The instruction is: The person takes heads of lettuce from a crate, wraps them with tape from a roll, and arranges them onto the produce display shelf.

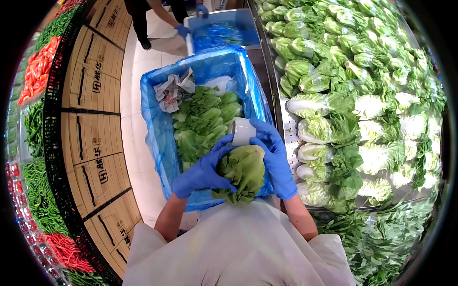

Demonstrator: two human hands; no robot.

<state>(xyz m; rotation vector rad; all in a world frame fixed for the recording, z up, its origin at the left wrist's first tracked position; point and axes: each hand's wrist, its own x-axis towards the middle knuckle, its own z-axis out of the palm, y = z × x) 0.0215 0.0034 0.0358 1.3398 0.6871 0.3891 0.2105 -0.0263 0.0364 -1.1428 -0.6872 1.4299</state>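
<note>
Just in front of my body is a head of green lettuce (243, 174). My left hand (207, 169), in a blue glove, is wrapped round the lettuce's left side. Against its upper right side is my right hand (273, 152), also gloved in blue, with its fingers closed round a roll of white tape (243, 131). The roll sits just above the lettuce, between my two hands. Beyond them, more lettuce (205, 117) lies in a crate lined with blue plastic (152, 119), beside crumpled printed paper (175, 90).
Bundled leafy vegetables (317, 128) fill the display on the right, with loose greens (377, 238) nearer. Cardboard boxes (95, 152) line the left, beside peppers (38, 71). At the top, a person's gloved hands (182, 32) are by another bin (188, 40).
</note>
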